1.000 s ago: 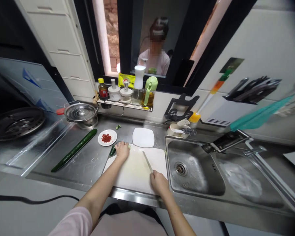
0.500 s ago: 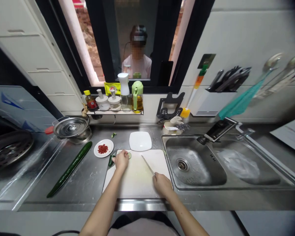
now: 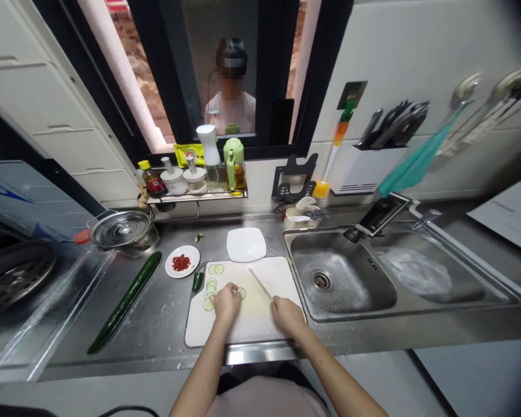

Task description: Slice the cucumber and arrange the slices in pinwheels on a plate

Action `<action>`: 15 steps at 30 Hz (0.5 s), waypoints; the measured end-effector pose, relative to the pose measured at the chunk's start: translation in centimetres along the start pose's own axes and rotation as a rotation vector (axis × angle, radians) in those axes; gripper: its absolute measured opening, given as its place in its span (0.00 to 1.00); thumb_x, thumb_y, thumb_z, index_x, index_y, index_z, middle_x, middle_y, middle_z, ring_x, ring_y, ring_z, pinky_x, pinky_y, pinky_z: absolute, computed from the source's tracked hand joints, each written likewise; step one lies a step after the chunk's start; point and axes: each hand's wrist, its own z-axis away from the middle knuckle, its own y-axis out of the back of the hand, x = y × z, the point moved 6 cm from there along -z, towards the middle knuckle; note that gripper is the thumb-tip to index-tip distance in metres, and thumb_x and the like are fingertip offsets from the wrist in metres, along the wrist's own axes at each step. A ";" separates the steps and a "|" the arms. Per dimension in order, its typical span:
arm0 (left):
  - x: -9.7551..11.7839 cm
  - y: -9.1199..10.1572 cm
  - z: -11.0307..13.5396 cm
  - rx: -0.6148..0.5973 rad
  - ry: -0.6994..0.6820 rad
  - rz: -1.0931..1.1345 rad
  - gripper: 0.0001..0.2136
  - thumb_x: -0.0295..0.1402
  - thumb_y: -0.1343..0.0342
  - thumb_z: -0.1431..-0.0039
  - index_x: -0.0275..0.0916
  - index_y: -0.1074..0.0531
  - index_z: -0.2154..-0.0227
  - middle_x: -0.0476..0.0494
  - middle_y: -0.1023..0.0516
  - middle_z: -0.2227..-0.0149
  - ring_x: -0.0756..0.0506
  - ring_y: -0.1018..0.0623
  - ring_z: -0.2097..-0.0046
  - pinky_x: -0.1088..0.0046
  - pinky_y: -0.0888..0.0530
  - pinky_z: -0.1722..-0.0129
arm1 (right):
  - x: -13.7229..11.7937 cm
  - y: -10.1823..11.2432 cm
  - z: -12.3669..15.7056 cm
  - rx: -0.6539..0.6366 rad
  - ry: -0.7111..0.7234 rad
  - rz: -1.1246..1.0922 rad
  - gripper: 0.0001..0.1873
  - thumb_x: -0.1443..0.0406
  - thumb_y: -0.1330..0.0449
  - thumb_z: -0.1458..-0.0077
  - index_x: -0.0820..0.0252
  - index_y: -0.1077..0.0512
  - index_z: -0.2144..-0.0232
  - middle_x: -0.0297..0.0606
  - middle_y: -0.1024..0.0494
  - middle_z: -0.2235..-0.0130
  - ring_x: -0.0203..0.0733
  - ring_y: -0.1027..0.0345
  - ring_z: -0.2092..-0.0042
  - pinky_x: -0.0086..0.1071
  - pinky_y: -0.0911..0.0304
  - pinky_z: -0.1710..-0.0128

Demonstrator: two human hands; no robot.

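My left hand [image 3: 227,302] is over the white cutting board [image 3: 256,330], fingers bent together, with a thin round cucumber slice [image 3: 242,293] at its fingertips. Left of it, several pale cucumber slices [image 3: 211,282] lie in a short overlapping row. Two more slices sit near the board's upper left corner. My right hand [image 3: 287,316] is wrapped round the handle of a knife [image 3: 260,282], whose blade points up and left, low over the board. A dark green cucumber end piece [image 3: 197,282] rests at the board's left edge.
A whole cucumber [image 3: 125,301] lies on the counter at left. Behind the board are a plate of chopped red pieces [image 3: 181,262] and a white square dish [image 3: 246,244]. A lidded pot [image 3: 125,231] stands farther left; a double sink [image 3: 342,289] is at right.
My left hand has come toward me and slightly right with the slice, uncovering slices on the board's left. My right hand keeps hold of the knife. The view has shifted a little.
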 end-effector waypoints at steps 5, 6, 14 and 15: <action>-0.1 -0.4 0.5 -0.022 -0.041 -0.051 0.20 0.31 0.50 0.44 0.47 0.31 0.48 0.43 0.19 0.61 0.40 0.24 0.53 0.59 0.43 0.49 | 0.0 0.0 0.2 0.019 0.002 0.001 0.20 0.63 0.57 0.37 0.62 0.28 0.56 0.51 0.21 0.58 0.48 0.27 0.54 0.35 0.40 0.58; -0.1 -0.6 0.7 -0.033 -0.057 -0.070 0.20 0.32 0.50 0.44 0.48 0.31 0.48 0.43 0.19 0.59 0.40 0.24 0.52 0.59 0.43 0.49 | 0.0 -0.1 0.2 0.021 0.005 0.000 0.20 0.63 0.58 0.37 0.62 0.28 0.57 0.51 0.21 0.58 0.48 0.28 0.54 0.35 0.40 0.58; -0.2 -0.7 1.5 -0.042 -0.145 -0.145 0.16 0.32 0.47 0.45 0.47 0.28 0.53 0.43 0.21 0.58 0.39 0.27 0.51 0.61 0.43 0.53 | -0.2 0.2 0.6 0.011 0.002 0.011 0.20 0.63 0.58 0.37 0.62 0.28 0.56 0.51 0.22 0.57 0.47 0.28 0.54 0.34 0.40 0.58; -0.2 -0.7 1.4 -0.038 -0.140 -0.140 0.15 0.33 0.46 0.45 0.47 0.28 0.54 0.43 0.21 0.58 0.39 0.27 0.52 0.62 0.43 0.53 | -0.3 0.3 0.6 0.005 0.007 0.016 0.21 0.64 0.58 0.37 0.63 0.27 0.56 0.51 0.22 0.56 0.47 0.28 0.54 0.34 0.40 0.58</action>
